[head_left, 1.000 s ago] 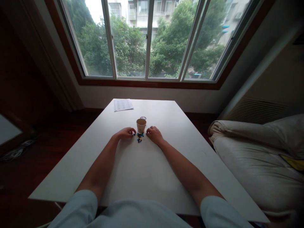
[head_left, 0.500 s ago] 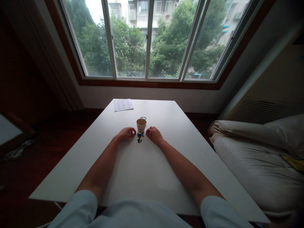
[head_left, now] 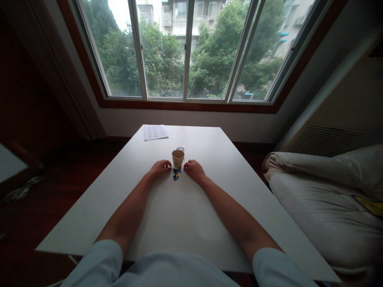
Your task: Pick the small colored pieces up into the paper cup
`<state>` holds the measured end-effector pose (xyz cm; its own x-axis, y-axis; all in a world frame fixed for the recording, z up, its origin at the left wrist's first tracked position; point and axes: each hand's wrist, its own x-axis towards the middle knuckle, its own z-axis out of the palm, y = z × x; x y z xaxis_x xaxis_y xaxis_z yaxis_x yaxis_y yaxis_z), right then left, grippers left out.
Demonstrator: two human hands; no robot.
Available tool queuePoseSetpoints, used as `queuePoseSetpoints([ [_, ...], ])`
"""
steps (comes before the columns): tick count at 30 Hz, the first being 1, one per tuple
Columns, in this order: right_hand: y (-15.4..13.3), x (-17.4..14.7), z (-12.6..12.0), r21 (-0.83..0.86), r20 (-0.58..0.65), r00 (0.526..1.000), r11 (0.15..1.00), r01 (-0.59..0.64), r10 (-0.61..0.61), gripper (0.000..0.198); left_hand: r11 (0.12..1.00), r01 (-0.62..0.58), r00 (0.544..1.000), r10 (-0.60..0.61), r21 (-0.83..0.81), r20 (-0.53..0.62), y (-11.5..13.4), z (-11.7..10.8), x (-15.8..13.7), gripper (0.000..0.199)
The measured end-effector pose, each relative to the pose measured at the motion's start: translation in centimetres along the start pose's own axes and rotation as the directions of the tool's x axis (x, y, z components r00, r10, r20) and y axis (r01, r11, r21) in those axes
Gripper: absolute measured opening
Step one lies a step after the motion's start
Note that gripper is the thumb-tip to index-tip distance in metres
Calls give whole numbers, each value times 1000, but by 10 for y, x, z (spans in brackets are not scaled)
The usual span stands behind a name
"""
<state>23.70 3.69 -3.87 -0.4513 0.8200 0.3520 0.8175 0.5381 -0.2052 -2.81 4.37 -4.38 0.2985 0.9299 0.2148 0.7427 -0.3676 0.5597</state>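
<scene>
A light brown paper cup [head_left: 177, 160] stands upright near the middle of the white table [head_left: 179, 215]. Just in front of its base lies a small pile of tiny blue, yellow and dark pieces [head_left: 176, 173], too small to name. My left hand [head_left: 160, 168] rests left of the pile, its thumb and fingers curled to a pinch with a tiny dark speck at the tips. To the right of the cup, my right hand [head_left: 194, 169] lies on the table with its fingers curled together. What its fingertips hold, if anything, is hidden.
Thin dark loops [head_left: 180, 148] lie behind the cup. Printed sheets of paper [head_left: 156, 132] sit at the table's far left corner. A cushioned seat [head_left: 323, 207] stands to the right, and a wide window [head_left: 185, 52] is beyond the table.
My left hand has shifted very slightly to the right. My right hand, the cup and the pile look the same.
</scene>
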Motion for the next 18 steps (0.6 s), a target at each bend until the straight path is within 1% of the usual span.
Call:
queuePoseSetpoints([
  [5, 1, 0, 3, 20, -14, 1000, 1000, 5, -4, 12, 1000, -24, 999, 24, 2, -36, 1, 4, 1, 19],
  [14, 0, 1, 2, 25, -25, 999, 999, 20, -20, 10, 998, -49, 995, 53, 49, -88, 2, 8, 2, 12],
  [18, 1, 1, 3, 37, -35, 999, 999, 20, -18, 11, 988, -106, 984, 120, 112, -132, 5, 9, 2, 8],
])
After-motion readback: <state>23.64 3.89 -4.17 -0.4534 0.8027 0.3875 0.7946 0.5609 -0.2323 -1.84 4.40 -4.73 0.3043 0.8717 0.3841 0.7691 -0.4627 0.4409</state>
